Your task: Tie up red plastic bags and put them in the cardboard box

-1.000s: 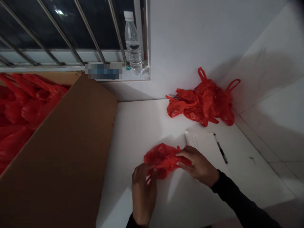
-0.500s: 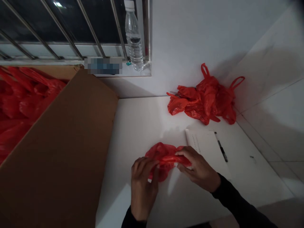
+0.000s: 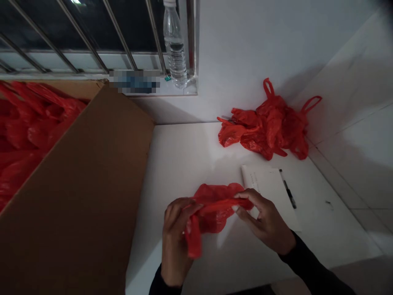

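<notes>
A red plastic bag [image 3: 215,219] is stretched between my two hands above the white table [image 3: 178,151]. My left hand [image 3: 178,223] is closed on its left end, and a strip of the bag hangs below the fingers. The right end is pinched between the thumb and forefinger of my right hand [image 3: 265,219]. Between the hands the bag's upper part is drawn into a narrow, taut band, with thin film puffed out behind and below it. Whether anything is inside the bag, I cannot tell.
To the left stands a large cardboard box [image 3: 82,176] holding several red bags [image 3: 39,123]. A heap of red plastic bags [image 3: 270,125] lies against the wall. Near my right hand are a white notebook [image 3: 279,196] and a pen [image 3: 288,190]. A water bottle [image 3: 176,53] stands on the windowsill.
My hands have moved farther apart, pulling the bag into a longer, straighter band. A strip of it now hangs from my left hand. The view has shifted slightly.
</notes>
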A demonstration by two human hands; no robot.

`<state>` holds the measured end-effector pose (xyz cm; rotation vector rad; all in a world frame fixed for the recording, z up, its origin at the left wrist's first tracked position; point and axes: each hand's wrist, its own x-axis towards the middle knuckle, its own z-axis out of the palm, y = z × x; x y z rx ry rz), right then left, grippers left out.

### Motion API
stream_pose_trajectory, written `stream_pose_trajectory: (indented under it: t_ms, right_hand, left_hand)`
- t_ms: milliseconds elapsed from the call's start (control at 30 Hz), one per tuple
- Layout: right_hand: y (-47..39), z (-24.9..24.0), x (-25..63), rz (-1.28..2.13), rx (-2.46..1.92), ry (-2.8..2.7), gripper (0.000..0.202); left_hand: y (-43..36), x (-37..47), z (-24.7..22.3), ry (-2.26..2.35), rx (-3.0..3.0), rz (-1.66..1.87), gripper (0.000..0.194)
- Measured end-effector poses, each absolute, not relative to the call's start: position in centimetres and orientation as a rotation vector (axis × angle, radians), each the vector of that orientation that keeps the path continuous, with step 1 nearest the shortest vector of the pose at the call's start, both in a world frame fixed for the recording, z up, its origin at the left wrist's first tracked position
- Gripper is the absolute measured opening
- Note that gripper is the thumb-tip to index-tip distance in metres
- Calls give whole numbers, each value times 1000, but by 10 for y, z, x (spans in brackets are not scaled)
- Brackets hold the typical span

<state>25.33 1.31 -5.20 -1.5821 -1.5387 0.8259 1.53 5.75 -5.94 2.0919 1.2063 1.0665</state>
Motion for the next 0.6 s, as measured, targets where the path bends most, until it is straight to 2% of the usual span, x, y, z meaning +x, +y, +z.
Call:
stream_pose_trajectory:
  t_ms: [133, 333, 433, 600]
  right_hand:
    - [11, -56, 258, 772, -1641, -1300, 16]
    - [4, -56, 258, 836, -1389, -1172, 6]
    - [-2, -50, 258, 895, -1328, -1284, 13]
    - [-3, -30, 257, 911, -1299, -1690, 33]
  left_hand:
    - [58, 3, -57, 1438, 1891, 1101, 22]
    - [53, -3, -38, 1731, 1615, 1004, 35]
    - [51, 0, -27, 1717, 1400, 977, 41]
    - [49, 7, -12, 1656, 1296, 1071, 33]
